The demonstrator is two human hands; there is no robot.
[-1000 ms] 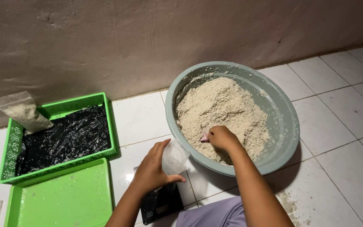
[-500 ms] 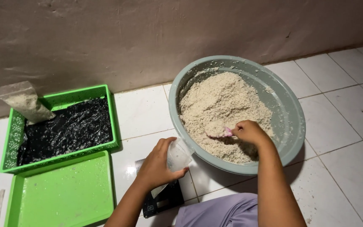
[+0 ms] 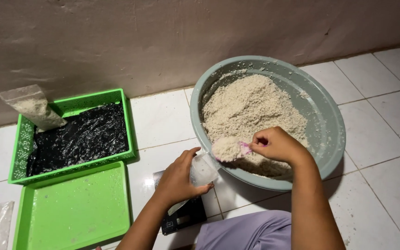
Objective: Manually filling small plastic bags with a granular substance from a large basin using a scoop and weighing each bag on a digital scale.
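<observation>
My right hand pinches a pink scoop heaped with pale grain, lower centre of frame, at the near rim of the grey basin. My left hand is curled around a clear bag, mouth just below the scoop. Black scale under it. Green tray lower left, green basket with filled bag upper left
</observation>
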